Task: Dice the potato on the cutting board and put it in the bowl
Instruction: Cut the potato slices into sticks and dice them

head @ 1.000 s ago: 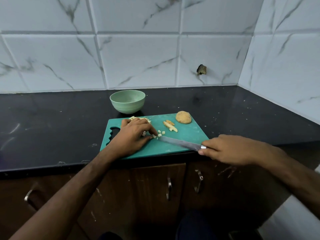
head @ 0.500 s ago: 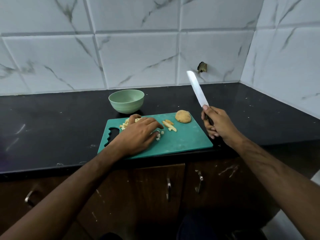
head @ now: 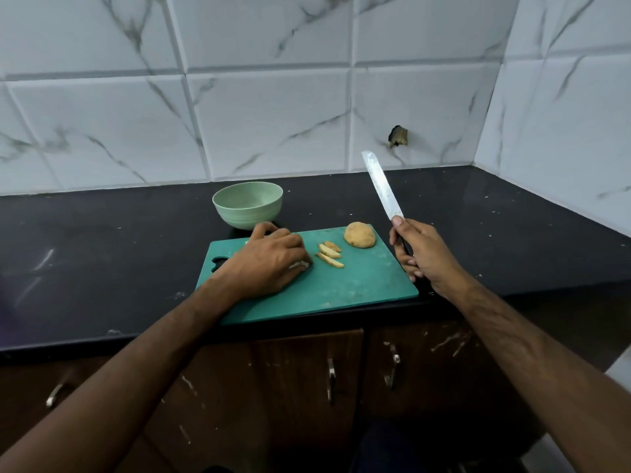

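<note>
Teal board [head: 341, 291] sits on the black counter [head: 102, 268] in my head view, the bowl [head: 248, 205] just off its 11 o'clock corner. My left hand [head: 269, 259] cups diced bits at the board's 10 o'clock, fingers curled over them. Strips [head: 330, 255] lie mid-board, the potato half [head: 359, 235] at 1 o'clock. My right hand [head: 421, 252] grips the knife [head: 382, 186], blade raised.

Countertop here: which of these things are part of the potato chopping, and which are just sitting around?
Part of the job: cutting board, potato half, potato strips, diced bits under the left hand, knife in the right hand, green bowl.

Just there: cabinet handles, hole in the wall tile.
</note>
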Tool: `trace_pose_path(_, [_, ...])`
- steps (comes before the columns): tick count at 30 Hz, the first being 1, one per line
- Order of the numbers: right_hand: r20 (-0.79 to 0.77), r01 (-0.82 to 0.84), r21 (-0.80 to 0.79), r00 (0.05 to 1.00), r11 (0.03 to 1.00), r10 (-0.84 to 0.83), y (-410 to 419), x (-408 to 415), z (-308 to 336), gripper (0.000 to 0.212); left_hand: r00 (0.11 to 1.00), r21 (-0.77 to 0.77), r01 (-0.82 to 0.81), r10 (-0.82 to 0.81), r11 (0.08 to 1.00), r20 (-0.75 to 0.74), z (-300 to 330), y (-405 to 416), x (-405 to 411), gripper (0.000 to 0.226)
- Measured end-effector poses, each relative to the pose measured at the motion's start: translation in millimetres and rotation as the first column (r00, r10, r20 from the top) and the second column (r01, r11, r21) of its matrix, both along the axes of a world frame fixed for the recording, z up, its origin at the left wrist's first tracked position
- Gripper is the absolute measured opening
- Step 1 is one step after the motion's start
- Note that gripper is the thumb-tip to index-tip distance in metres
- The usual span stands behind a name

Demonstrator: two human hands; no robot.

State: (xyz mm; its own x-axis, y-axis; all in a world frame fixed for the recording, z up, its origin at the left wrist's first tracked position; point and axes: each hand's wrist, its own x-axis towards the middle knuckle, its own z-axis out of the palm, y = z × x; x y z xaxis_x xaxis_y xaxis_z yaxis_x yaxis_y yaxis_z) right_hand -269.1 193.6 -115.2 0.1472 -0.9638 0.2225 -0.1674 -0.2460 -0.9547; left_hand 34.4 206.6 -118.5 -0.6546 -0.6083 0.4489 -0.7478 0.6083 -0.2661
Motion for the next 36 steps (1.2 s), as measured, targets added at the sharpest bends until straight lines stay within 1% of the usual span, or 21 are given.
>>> trace_pose_path(2, [-0.001,0.002,-0.004,1.000,1.000,-0.002,-0.3,0.5,-0.1,0.044,0.997,-0.041,-0.063,0.061,0.997,-0.052,0.2,-0.8,7.7,0.029])
trace_pose_path(4, [-0.003,0.003,-0.004,1.000,1.000,-0.003,-0.2,1.0,-0.1,0.044,0.981,-0.036,-0.114,0.107,0.993,-0.160,2.7,-0.6,10.7,0.016])
trace_pose_path(6, [-0.006,0.005,-0.002,1.000,1.000,-0.005,-0.1,1.4,-0.2,0.044,0.962,-0.025,-0.159,0.149,0.987,-0.230,6.8,0.0,10.0,0.005])
trace_pose_path(11, [-0.014,0.010,0.002,1.000,1.000,-0.010,-0.9,1.7,-0.3,0.043,0.926,-0.086,-0.343,0.322,0.935,-0.196,9.1,-2.9,7.4,0.010])
trace_pose_path(12, [-0.014,0.009,0.001,1.000,1.000,-0.009,-1.1,1.5,-0.4,0.043,0.915,-0.108,-0.370,0.343,0.923,-0.211,8.6,-2.6,6.2,0.010])
trace_pose_path(14, [-0.014,0.006,0.000,1.000,1.000,-0.006,-1.2,1.1,-0.7,0.043,0.895,-0.146,-0.388,0.335,0.910,-0.294,8.6,0.3,0.9,0.007])
trace_pose_path(16, [-0.018,0.005,-0.001,1.000,1.000,-0.005,-1.1,1.3,-0.7,0.043,0.877,-0.139,-0.339,0.260,0.930,-0.404,9.9,2.9,-6.9,0.007])
trace_pose_path(17, [-0.020,0.006,0.000,1.000,1.000,-0.006,-1.2,1.6,-0.7,0.043,0.876,-0.116,-0.288,0.212,0.951,-0.434,10.3,3.0,-9.9,0.011])
trace_pose_path(18, [-0.019,0.008,0.002,1.000,1.000,-0.008,-1.1,2.1,-0.6,0.043,0.885,-0.075,-0.225,0.172,0.971,-0.433,9.3,1.6,-12.1,0.014])
trace_pose_path(19, [-0.016,0.010,0.003,1.000,1.000,-0.010,-1.1,2.2,-0.6,0.043,0.908,-0.022,-0.157,0.136,0.987,-0.396,7.9,-0.5,-14.1,0.015])
trace_pose_path(21, [-0.011,0.007,0.000,1.000,1.000,-0.007,-1.0,2.0,-0.6,0.043,0.967,0.088,-0.066,0.085,0.994,-0.239,5.2,-4.6,-18.9,0.022])
trace_pose_path(22, [-0.011,0.006,-0.001,1.000,1.000,-0.006,-1.0,1.8,-0.6,0.043,0.986,0.113,-0.052,0.069,0.992,-0.152,3.3,-5.8,-21.9,0.029])
trace_pose_path(23, [-0.013,0.005,-0.003,1.000,1.000,-0.005,-1.1,1.5,-0.6,0.043,0.994,0.119,-0.042,0.054,0.992,-0.098,1.3,-7.0,-24.9,0.032])
trace_pose_path(24, [-0.015,0.005,-0.004,1.000,1.000,-0.005,-1.3,1.5,-0.6,0.043,0.995,0.116,-0.034,0.044,0.993,-0.085,-0.2,-8.2,-27.3,0.031])
trace_pose_path(28, [-0.026,0.009,-0.007,1.000,1.000,-0.009,-2.1,1.9,-0.4,0.043,0.989,0.089,0.001,0.012,0.996,-0.146,-2.1,-7.5,-28.7,0.021])
trace_pose_path(31, [-0.034,0.009,-0.008,0.999,1.000,-0.010,-2.1,1.9,-0.4,0.043,0.983,0.131,0.026,-0.002,0.991,-0.181,-2.5,0.7,-22.0,0.026])
trace_pose_path(34, [-0.045,0.010,-0.015,0.999,1.000,-0.011,-0.7,2.0,-0.1,0.042,0.972,0.177,0.055,-0.012,0.983,-0.235,-6.9,7.7,-11.8,0.017])
trace_pose_path(36, [-0.053,0.013,-0.017,0.999,1.000,-0.014,0.5,2.5,0.1,0.042,0.965,0.192,0.058,-0.006,0.980,-0.262,-8.9,11.7,-7.5,0.016])
